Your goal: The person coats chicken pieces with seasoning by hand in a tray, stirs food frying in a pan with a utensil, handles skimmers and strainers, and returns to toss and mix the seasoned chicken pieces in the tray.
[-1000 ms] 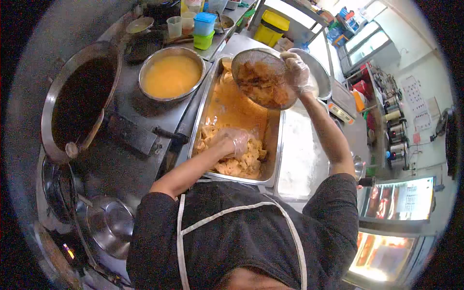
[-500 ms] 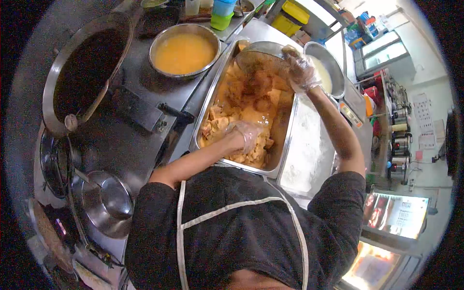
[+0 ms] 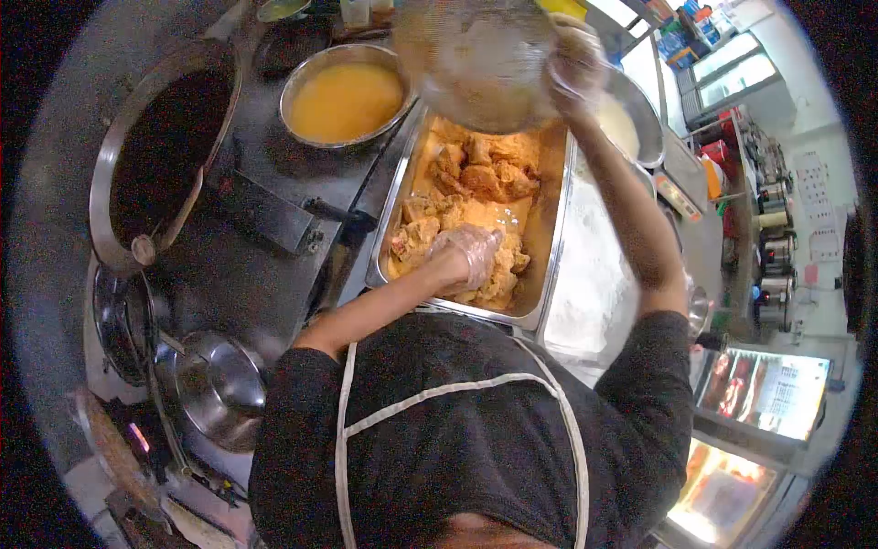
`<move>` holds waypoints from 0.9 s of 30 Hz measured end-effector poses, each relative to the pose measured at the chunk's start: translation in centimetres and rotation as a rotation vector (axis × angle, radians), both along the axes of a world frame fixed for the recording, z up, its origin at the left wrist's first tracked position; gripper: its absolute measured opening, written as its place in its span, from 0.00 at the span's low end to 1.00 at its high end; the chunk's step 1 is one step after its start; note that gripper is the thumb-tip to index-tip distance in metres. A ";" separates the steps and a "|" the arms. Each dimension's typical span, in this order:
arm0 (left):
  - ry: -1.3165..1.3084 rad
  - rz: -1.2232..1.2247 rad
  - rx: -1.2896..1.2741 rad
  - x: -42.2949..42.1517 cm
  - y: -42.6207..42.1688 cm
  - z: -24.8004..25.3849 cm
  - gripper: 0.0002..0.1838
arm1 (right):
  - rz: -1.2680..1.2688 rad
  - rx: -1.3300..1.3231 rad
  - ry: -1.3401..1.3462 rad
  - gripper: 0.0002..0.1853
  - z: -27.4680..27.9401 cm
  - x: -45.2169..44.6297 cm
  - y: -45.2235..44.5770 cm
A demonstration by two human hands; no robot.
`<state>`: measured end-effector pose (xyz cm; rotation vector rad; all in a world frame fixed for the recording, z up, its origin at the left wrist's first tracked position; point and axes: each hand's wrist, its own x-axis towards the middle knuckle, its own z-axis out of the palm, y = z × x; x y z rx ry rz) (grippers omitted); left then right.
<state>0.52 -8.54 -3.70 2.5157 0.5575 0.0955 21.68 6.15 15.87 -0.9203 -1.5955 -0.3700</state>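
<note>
Inside a rectangular steel tray [image 3: 544, 247], lumpy meat pieces [image 3: 485, 172] lay in orange liquid; the left hand [image 3: 466, 256], in crinkled clear plastic, touched them, its grip impossible to tell. Above the tray's far end, the gloved right hand [image 3: 576, 69] clasped a round mesh strainer [image 3: 476, 69], blurred. Dull metal counter [image 3: 265, 151] stretched left; pale wall [image 3: 819, 114] stood right.

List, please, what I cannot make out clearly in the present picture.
Head view: mesh strainer, its top cut off by the picture's upper edge, its mesh blurred.
Head view: right hand, exact finger placement blurred.
Head view: left hand, its palm hidden by the back of the hand.
Head view: wall sheets, writing too small.
</note>
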 end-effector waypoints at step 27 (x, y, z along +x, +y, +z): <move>0.306 -0.135 -0.027 0.6 13.6 -9.4 0.24 | -0.121 -1.469 -0.068 0.23 -16.8 2.3 -14.4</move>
